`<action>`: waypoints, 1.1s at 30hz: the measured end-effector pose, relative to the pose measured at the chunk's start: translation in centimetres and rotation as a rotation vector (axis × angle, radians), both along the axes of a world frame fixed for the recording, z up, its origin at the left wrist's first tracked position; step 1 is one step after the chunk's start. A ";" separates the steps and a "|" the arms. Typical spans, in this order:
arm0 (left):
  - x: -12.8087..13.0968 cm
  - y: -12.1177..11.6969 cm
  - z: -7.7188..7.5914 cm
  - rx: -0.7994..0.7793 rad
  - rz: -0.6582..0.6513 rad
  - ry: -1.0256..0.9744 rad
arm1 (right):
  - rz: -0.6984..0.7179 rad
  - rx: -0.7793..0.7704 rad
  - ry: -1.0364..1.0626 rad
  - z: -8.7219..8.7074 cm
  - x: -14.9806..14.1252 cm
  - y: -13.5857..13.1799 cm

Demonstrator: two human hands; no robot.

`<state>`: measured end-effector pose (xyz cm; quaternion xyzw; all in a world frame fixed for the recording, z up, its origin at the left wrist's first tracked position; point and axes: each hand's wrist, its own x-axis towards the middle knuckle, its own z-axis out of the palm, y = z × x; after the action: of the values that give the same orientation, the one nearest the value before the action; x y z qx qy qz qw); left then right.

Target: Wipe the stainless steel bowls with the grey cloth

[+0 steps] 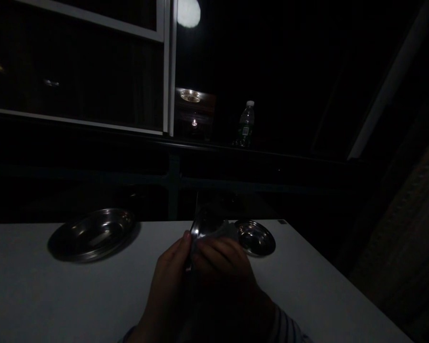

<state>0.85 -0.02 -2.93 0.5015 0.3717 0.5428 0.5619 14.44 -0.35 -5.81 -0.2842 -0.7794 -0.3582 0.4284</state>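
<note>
Evidently, left fingers (183, 244) grip a curved, glossy metal dish (204, 223) against cloth (228, 230).

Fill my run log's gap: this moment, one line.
left hand: shiny metal piece | right hand: pale cloth or tissue against it | table: metalware left, metal dish right

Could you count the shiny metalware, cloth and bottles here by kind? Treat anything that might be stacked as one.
Shiny metalware: 3 (left dish, possibly several nested; right dish; held metal piece)
Cloth: 1 (pale cloth, perhaps tissue)
Bottles: 1 (clear bottle with a white cap)
Total: 5
</note>
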 end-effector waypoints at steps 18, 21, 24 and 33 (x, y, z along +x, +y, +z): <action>0.9 -0.4 0.0 -0.009 -0.010 0.017 | 0.013 -0.171 0.100 0.7 0.6 -0.1; 1.1 -0.6 -0.2 -0.024 -0.019 0.056 | -0.048 -0.282 0.252 1.1 1.7 0.2; 1.3 -0.6 -0.4 -0.012 -0.024 0.054 | -0.055 -0.335 0.297 1.4 2.1 0.2; 1.3 -0.5 -0.7 -0.023 -0.011 0.066 | -0.037 -0.246 0.202 1.5 1.6 0.0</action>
<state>2.13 -0.52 -3.58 0.5147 0.3935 0.5184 0.5582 16.00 -0.37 -4.34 -0.3836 -0.7649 -0.2373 0.4598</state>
